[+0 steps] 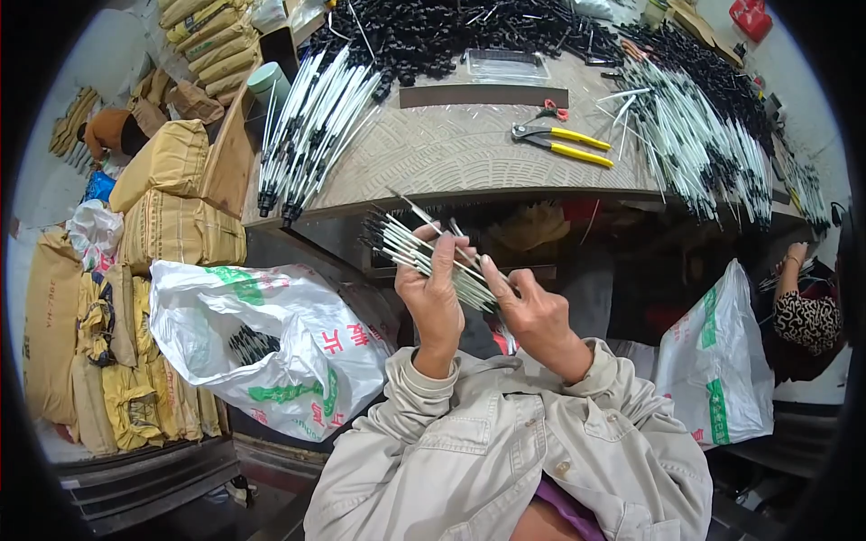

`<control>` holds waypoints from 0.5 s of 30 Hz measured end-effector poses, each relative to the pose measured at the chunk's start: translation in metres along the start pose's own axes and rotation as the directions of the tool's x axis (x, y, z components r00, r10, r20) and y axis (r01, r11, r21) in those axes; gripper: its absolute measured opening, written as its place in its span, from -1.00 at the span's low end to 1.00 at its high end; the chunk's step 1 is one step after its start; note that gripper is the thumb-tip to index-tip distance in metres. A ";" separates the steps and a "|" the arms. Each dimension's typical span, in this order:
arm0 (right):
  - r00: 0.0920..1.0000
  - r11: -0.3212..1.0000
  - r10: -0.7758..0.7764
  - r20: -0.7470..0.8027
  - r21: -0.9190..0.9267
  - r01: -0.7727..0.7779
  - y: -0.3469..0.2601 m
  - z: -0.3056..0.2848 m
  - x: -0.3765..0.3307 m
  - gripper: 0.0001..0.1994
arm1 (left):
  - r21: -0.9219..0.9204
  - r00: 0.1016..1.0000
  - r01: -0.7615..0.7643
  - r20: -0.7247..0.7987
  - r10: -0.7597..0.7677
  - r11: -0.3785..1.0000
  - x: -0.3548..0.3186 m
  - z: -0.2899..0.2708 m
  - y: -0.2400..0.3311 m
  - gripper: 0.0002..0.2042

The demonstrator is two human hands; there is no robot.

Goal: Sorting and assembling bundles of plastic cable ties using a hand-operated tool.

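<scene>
Bundle of wht rods (410, 252), blk tips (371, 234), in grip of L hand (431, 298); R hand (534, 311) at near end, hold unclear.

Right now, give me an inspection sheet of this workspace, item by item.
Surface: patterned tabletop, showing between two piles of white rods, left pile and right pile.
Job's things: bundle of thin rods, pale with dark ends, held in front of the table edge.
Clutter: heaped black parts behind; yellow-handled pliers.
Grips: left grip clasps the bundle; right grip at its right end, hold unclear.
Cables: nothing clearly seen.
Surroundings: white sacks either side; tan sacks left; co-worker's hand far right.
</scene>
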State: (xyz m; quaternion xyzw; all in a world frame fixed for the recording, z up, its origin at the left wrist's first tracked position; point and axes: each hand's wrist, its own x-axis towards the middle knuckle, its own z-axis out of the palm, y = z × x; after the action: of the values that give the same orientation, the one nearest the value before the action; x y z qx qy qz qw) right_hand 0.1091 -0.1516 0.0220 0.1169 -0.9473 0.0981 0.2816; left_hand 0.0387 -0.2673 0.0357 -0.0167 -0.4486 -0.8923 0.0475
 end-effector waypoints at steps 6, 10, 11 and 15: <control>0.973 0.552 0.149 0.175 0.802 -0.229 0.012 -0.019 -0.005 -0.65 | -0.155 0.995 0.098 0.043 -0.092 0.983 0.008 0.005 0.021 -0.87; 0.784 -0.365 0.355 0.509 0.848 -0.385 0.040 -0.020 -0.014 -0.85 | -0.208 0.939 0.219 0.310 -0.148 0.953 0.010 0.019 0.044 -0.85; 0.755 -0.479 0.386 0.530 0.815 -0.327 0.046 -0.016 -0.016 -0.84 | -0.236 0.903 0.257 0.404 -0.146 0.937 0.011 0.019 0.043 -0.85; 0.767 -0.251 0.602 0.220 0.965 -0.080 0.071 -0.016 -0.015 -0.79 | -0.075 0.813 0.366 0.510 -0.280 0.927 0.011 0.042 0.047 -0.75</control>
State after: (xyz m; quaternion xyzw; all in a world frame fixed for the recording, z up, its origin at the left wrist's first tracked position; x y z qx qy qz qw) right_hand 0.1101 -0.0771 0.0183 -0.0177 -0.4667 0.8567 0.2188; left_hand 0.0314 -0.2619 0.0990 -0.1695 -0.3645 -0.8883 -0.2221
